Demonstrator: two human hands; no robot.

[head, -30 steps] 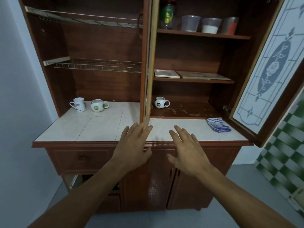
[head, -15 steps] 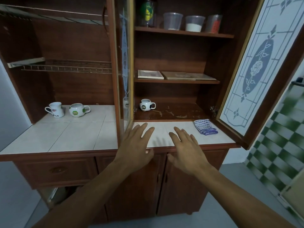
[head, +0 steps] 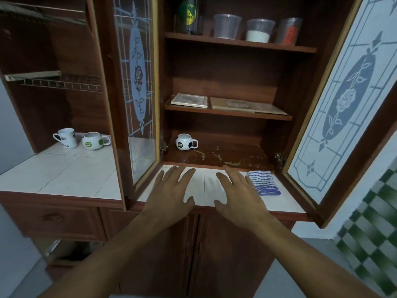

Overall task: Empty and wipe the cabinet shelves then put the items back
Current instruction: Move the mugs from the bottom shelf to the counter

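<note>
Cannot read the label on the dark jar point(head: 189, 16) at the left end of the top shelf point(head: 236, 43); lid cut off by the frame edge. Beside it, three plastic tubs point(head: 260, 30), contents blurred: one pale, one white, one orange-red. On the middle shelf point(head: 227, 114), a white-framed flat picture point(head: 190, 100) and flat brownish boards point(head: 242, 105), details too faint to make out. Far left on the bottom shelf point(head: 236, 155), a football-patterned mug point(head: 184, 142), handle to the right, scuffed wood stretching away to its right. Through the left door point(head: 137, 82) glass, only a dim patch of table point(head: 64, 173) tile. At the back of the table, well to the left, two more mugs point(head: 65, 137) side by side.

Left hand point(head: 169, 190) and right hand point(head: 238, 192) spread flat, fingers straight and splayed, holding nothing, over the table's front strip just short of the bottom shelf's lip; cannot tell whether resting or hovering. Just beside the right hand's little finger, a folded blue-striped cloth point(head: 263, 182). Left door and right door point(head: 348, 93) swung wide, flanking both hands; white tile showing between them.
</note>
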